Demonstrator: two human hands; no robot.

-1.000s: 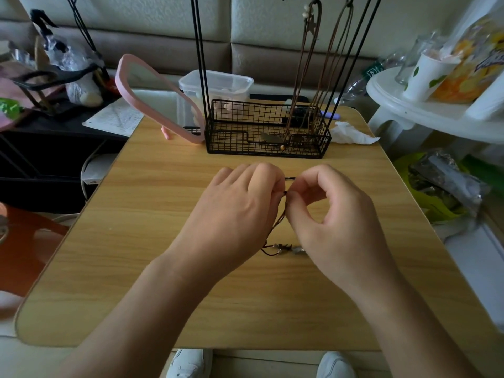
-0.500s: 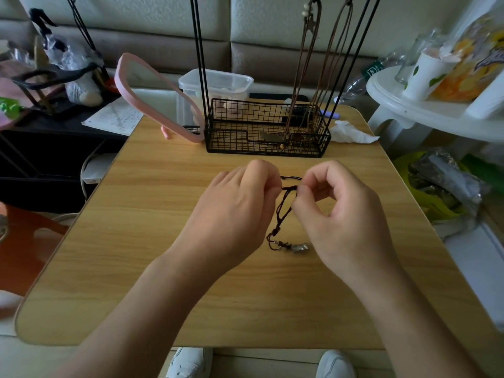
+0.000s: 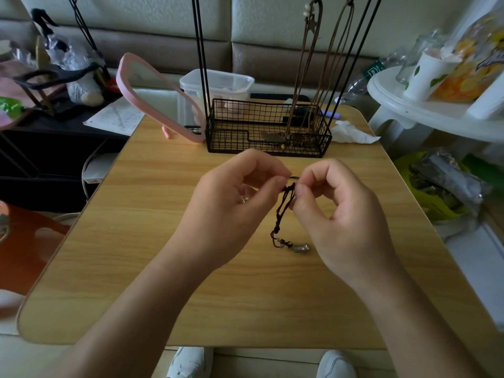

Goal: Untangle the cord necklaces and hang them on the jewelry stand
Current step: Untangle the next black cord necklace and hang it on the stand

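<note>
Soft, rather dim daylight, brightest on the white side table (image 3: 409,115) at the far right and darkest at the far left, leaves only faint shadows on the wooden table (image 3: 163,241). The cord necklace (image 3: 282,211) in the middle is sharp, but the wide lens bows the table's edges, splays the jewelry stand (image 3: 267,147) rods and smears the corners.

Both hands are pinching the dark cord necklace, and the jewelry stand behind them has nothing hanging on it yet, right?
Not quite. The left hand and right hand do pinch the dark cord necklace, but the jewelry stand is not bare: the head view shows brown cord necklaces already hanging on it.
</note>
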